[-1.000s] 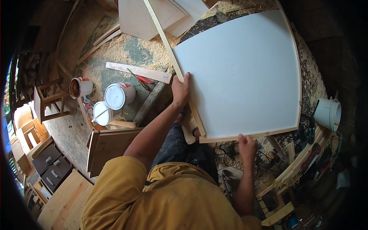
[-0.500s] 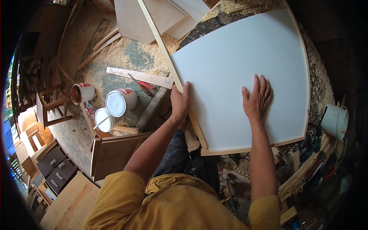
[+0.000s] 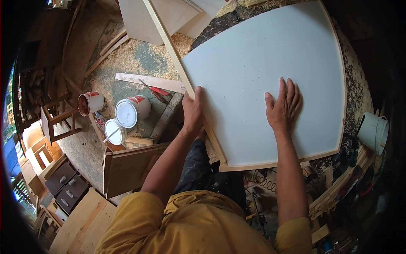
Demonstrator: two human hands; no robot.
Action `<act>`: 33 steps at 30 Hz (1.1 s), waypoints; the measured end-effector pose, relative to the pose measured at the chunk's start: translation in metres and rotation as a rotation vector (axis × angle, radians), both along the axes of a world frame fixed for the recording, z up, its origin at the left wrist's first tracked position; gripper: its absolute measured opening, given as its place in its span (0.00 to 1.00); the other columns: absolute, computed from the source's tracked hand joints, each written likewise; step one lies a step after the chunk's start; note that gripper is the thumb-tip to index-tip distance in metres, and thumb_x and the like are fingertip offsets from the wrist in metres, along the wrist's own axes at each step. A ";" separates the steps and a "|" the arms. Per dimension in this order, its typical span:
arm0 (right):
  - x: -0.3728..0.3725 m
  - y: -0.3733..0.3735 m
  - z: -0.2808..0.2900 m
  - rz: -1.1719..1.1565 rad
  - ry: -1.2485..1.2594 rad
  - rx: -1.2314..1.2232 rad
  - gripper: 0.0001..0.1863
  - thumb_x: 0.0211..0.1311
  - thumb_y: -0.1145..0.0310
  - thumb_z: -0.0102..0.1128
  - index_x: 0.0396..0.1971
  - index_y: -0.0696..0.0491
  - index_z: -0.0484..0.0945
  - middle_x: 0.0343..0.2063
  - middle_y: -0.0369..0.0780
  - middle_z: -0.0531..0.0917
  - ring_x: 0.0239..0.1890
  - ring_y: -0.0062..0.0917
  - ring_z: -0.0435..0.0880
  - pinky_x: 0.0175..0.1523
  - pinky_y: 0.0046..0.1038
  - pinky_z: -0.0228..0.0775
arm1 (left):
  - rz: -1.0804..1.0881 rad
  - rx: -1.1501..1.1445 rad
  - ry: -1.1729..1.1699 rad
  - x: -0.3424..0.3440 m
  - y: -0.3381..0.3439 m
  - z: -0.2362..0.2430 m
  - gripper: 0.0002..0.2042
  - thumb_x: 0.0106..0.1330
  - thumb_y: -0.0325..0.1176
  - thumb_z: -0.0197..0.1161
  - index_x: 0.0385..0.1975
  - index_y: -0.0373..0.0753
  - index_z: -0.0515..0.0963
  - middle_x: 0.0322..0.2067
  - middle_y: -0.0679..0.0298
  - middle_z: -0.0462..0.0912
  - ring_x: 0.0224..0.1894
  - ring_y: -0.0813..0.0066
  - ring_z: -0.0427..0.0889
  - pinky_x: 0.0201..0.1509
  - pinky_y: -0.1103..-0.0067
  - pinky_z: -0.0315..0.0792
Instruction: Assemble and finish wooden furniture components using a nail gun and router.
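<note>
A large pale grey-white panel (image 3: 253,63) with a thin wooden frame lies flat in front of me. My left hand (image 3: 193,111) rests on its left wooden edge strip (image 3: 169,46), fingers laid along the strip. My right hand (image 3: 284,103) lies flat on the panel's surface, palm down with fingers spread. Neither hand holds a loose object.
On the sawdust-covered floor to the left stand a white lidded paint tub (image 3: 132,111), an open can (image 3: 89,103) and a small white pot with a stick (image 3: 114,131). A wooden slat (image 3: 148,81), a box (image 3: 131,167), small furniture (image 3: 55,118) and a white bucket (image 3: 374,132) surround me.
My right hand went from the panel's near right corner onto its surface, where it now lies flat. The left hand stays on the left edge strip.
</note>
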State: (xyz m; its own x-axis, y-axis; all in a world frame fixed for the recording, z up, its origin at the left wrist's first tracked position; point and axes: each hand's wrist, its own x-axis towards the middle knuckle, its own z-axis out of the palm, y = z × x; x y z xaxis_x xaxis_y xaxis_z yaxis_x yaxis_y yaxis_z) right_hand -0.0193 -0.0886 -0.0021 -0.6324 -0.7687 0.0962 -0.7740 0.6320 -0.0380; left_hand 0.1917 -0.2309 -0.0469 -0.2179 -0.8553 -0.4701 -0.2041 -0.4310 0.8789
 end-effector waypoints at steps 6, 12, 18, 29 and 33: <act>0.000 0.003 -0.001 0.011 0.001 -0.029 0.33 0.59 0.49 0.54 0.61 0.49 0.61 0.61 0.42 0.61 0.65 0.40 0.54 0.68 0.47 0.41 | -0.008 -0.046 -0.046 -0.006 0.000 0.010 0.20 0.69 0.42 0.51 0.43 0.25 0.69 0.34 0.56 0.76 0.35 0.74 0.72 0.41 0.76 0.70; 0.000 0.002 -0.001 0.002 -0.017 -0.030 0.33 0.58 0.49 0.55 0.60 0.50 0.61 0.61 0.42 0.61 0.65 0.40 0.54 0.67 0.48 0.41 | -0.045 -0.084 -0.083 -0.004 0.002 0.015 0.18 0.69 0.41 0.51 0.41 0.27 0.70 0.30 0.61 0.75 0.32 0.77 0.70 0.37 0.77 0.68; 0.004 0.001 -0.001 0.020 0.012 -0.022 0.34 0.58 0.49 0.55 0.60 0.50 0.61 0.61 0.42 0.61 0.65 0.41 0.55 0.67 0.49 0.43 | 0.014 -0.062 -0.061 -0.003 0.009 0.022 0.17 0.68 0.41 0.51 0.39 0.29 0.71 0.29 0.64 0.74 0.30 0.79 0.69 0.35 0.79 0.67; 0.021 0.026 -0.001 0.083 -0.003 0.013 0.36 0.58 0.48 0.54 0.62 0.50 0.58 0.62 0.44 0.59 0.66 0.42 0.53 0.67 0.50 0.41 | 0.114 -0.103 -0.111 0.026 0.043 0.001 0.16 0.68 0.41 0.53 0.36 0.30 0.72 0.27 0.62 0.76 0.31 0.76 0.73 0.36 0.76 0.69; 0.021 0.026 -0.003 0.086 -0.010 0.010 0.36 0.59 0.48 0.53 0.63 0.50 0.57 0.62 0.44 0.59 0.66 0.42 0.52 0.67 0.50 0.40 | 0.116 -0.105 -0.117 0.025 0.029 -0.002 0.16 0.68 0.40 0.53 0.37 0.29 0.73 0.27 0.59 0.77 0.30 0.75 0.73 0.37 0.76 0.70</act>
State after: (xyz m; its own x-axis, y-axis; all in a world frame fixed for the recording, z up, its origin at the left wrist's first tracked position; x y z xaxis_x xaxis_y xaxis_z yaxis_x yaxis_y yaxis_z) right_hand 0.0021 -0.0627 -0.0048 -0.5645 -0.8213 0.0826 -0.8253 0.5633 -0.0398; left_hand 0.2168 -0.2020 -0.0492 -0.0642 -0.9170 -0.3936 -0.2617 -0.3651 0.8934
